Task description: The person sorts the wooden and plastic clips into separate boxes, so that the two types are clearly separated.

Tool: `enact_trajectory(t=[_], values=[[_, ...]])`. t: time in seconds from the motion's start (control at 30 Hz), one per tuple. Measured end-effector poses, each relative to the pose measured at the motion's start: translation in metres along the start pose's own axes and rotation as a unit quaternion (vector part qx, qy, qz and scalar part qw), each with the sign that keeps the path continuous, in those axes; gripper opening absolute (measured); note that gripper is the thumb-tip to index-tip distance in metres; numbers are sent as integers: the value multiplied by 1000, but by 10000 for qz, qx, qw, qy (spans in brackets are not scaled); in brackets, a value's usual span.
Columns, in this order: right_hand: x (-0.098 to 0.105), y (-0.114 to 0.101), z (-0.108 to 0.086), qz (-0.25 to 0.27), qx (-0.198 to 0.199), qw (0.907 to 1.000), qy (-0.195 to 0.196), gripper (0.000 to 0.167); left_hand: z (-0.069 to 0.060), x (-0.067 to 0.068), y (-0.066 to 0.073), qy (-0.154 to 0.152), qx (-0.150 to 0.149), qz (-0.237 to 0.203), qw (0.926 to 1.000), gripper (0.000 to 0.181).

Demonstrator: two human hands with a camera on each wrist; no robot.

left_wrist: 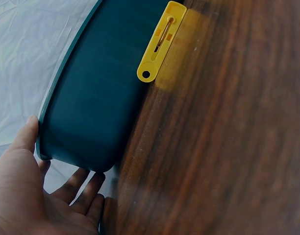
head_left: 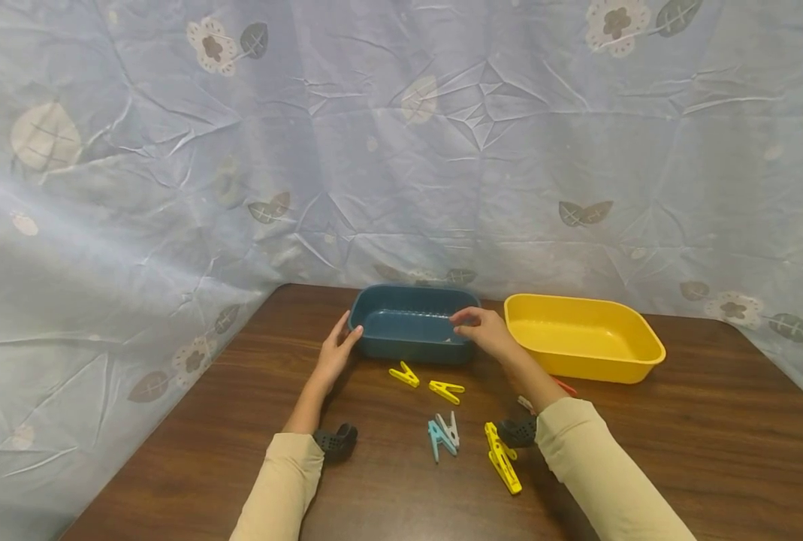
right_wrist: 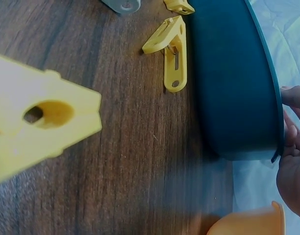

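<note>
A dark blue basin (head_left: 411, 351) sits at the back of the table. My left hand (head_left: 335, 355) touches its left end, the thumb near the rim and the relaxed fingers along the outside wall, as the left wrist view shows. My right hand (head_left: 485, 330) is over the basin's right end, fingers loosely bent inward; no object shows between them, though the rim hides part of them in the right wrist view. In front of the basin lie two yellow clothespins, one on the left (head_left: 404, 374) and one on the right (head_left: 447, 391).
A yellow basin (head_left: 584, 367) stands right of the blue one. Nearer lie a light blue clothespin (head_left: 441, 438), a grey clothespin (head_left: 449, 429) and yellow clothespins (head_left: 502, 460). A red piece (head_left: 565, 387) is partly behind my right forearm. A patterned cloth (head_left: 401, 150) hangs behind the table.
</note>
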State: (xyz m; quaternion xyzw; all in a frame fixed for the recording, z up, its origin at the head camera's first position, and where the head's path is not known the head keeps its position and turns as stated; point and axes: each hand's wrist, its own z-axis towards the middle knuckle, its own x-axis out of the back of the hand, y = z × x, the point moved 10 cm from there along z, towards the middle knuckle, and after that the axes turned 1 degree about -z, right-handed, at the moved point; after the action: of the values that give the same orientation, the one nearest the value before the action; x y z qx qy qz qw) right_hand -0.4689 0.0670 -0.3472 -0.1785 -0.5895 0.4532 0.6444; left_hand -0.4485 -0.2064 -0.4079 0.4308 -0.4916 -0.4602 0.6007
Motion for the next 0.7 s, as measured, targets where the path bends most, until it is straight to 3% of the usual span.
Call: enact_trajectory(t=[0.17,0.3,0.4,0.53,0.7], values=[[-1,0,1,-31,37,10000,-9,22,0,1,-1,-49,74,-80,9999,65],[1,-5,0,40,156,9999,-53,19,-8,1,11,-72,93,-89,9999,65],[5,-11,-1,56,226,9996,-154,19,-7,0,12,-13,31,35,10000,68],[15,-17,-8,45,181,9993,-327,20,1,1,-2,84,16,75,9999,66],[35,-24,-27,-240,379,9981,-428,19,0,2,-2,40,36,54,10000,63]])
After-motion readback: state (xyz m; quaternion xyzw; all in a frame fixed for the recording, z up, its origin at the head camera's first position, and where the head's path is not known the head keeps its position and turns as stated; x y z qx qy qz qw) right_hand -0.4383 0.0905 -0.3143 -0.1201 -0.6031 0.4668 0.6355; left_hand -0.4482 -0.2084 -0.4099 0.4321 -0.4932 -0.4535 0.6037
